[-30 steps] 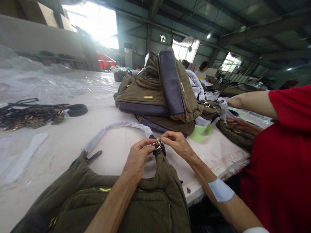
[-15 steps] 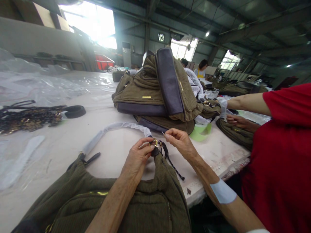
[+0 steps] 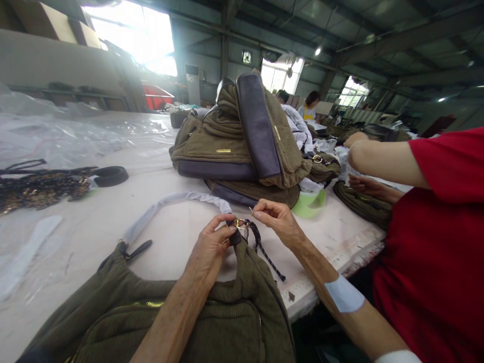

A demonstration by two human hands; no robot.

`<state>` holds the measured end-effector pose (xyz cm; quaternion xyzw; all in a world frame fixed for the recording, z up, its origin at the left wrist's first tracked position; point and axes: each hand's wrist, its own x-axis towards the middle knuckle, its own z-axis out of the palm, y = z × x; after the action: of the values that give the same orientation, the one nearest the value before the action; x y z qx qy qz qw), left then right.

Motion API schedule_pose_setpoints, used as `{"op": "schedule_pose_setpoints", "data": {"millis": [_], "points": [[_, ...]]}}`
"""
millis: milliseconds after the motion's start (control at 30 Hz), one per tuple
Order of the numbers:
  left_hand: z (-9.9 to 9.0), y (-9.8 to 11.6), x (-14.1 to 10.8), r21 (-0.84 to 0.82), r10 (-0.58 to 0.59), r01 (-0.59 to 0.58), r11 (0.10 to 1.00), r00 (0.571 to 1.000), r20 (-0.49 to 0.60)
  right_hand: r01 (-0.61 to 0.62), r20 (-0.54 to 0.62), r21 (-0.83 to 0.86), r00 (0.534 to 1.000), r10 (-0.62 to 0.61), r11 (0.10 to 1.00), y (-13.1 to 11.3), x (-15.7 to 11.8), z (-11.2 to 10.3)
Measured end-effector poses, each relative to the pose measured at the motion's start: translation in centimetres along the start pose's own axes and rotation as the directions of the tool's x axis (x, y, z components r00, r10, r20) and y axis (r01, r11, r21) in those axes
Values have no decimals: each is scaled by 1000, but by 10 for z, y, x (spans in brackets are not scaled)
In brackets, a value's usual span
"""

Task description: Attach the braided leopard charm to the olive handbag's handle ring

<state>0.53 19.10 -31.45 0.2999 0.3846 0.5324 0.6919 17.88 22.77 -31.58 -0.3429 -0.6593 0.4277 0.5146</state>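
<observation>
An olive corduroy handbag [image 3: 181,312] lies at the table's near edge, its strap [image 3: 151,214] wrapped in white material. My left hand [image 3: 212,242] pinches the strap end by the gold ring [image 3: 239,223], where the strap joins the bag. From that ring hangs a dark braided cord [image 3: 264,252], running down over the bag's right side. To the right of the ring, my right hand [image 3: 276,219] is closed in a pinch, with a small pale tip showing between thumb and forefinger. What that small thing is, I cannot make out.
Olive bags with dark bases [image 3: 234,136] are piled ahead. Green tape [image 3: 310,203] lies beside them. Dark chains or cords [image 3: 49,184], a black roll [image 3: 111,175] and clear plastic [image 3: 75,131] are on the left. A co-worker in a red shirt [image 3: 427,252] handles another bag at right.
The view has shifted slightly, while both my hands keep nearly the same hold. The co-worker's nearer arm has bent and its hand has moved up.
</observation>
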Motion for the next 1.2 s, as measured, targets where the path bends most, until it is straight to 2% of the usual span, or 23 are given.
{"op": "schedule_pose_setpoints", "data": {"millis": [100,233,433,667,800,900,1000,1200], "points": [[0,0,1,14,-6,6,1000,1000,-2,64,37,-85,997,-61,994,1,0,-3],[0,-1,2,29,-2,2,1000,1000,-6,95,102,-165,992,-79,982,-1,-1,-5],[0,0,2,63,12,-13,998,1000,7,129,114,-259,988,-103,957,-2,-1,-4],[-5,-5,6,169,72,-74,983,997,21,233,134,-515,972,-191,825,-6,-2,2],[-4,-5,6,214,133,-134,968,991,17,261,194,-599,965,-179,757,-10,0,4],[-1,-3,5,237,155,-151,960,988,2,304,263,-621,949,-173,722,-14,2,4],[-1,-2,5,231,158,-152,961,987,-8,347,318,-591,930,-185,728,-14,5,5],[-5,-4,4,165,159,-155,974,987,-14,331,273,-462,936,-223,823,-2,11,10]]}}
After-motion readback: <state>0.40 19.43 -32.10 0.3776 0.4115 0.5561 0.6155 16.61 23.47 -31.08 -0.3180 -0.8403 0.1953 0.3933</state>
